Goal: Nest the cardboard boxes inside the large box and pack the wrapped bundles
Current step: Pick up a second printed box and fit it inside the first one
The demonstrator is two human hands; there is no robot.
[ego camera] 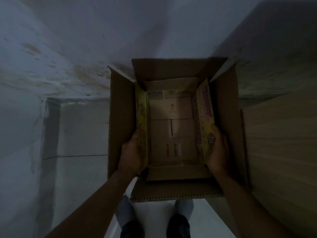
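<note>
A large brown cardboard box point(120, 117) stands open on the floor in front of me, its four flaps spread outward. Inside it sits a smaller box point(171, 127) with yellow printed side flaps. My left hand point(133, 152) grips its left yellow flap and my right hand point(217, 150) grips its right yellow flap, both at the near end. The smaller box's plain cardboard bottom shows, with small printed marks. No wrapped bundles are in view. The scene is dim.
A stained white wall point(68, 48) rises behind the box. A wood-grain panel point(277, 134) stands close on the right. A pale tiled floor point(82, 134) and a dark vertical strip point(51, 127) lie left. My feet point(154, 227) are just below the near flap.
</note>
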